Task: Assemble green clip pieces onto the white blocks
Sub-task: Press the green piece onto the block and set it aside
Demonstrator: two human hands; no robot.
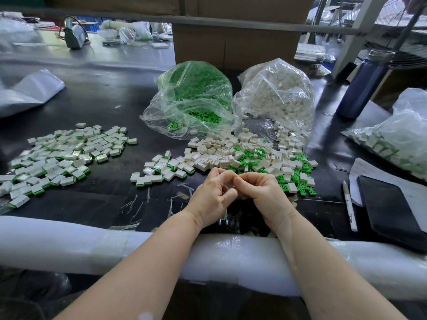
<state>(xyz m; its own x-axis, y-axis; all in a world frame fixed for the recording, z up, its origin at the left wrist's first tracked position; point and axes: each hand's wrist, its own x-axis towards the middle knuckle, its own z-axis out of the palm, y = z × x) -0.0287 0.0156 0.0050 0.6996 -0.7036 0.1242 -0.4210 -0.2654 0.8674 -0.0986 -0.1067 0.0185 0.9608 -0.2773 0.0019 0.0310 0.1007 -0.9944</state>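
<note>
The fingers (227,175) of the left hand (211,197) and right hand (261,190) were curled, tips meeting; whatever they pinched was hidden. Loose white blocks (221,153) and green clip pieces (298,179) lay just beyond on the black table (104,107). Finished blocks (60,158) sat left, two bags (196,98) behind.

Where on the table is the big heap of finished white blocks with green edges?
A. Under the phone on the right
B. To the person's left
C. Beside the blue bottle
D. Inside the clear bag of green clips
B: the heap of finished blocks lies spread on the dark table at the left, well away from the bag of green clips.
</note>
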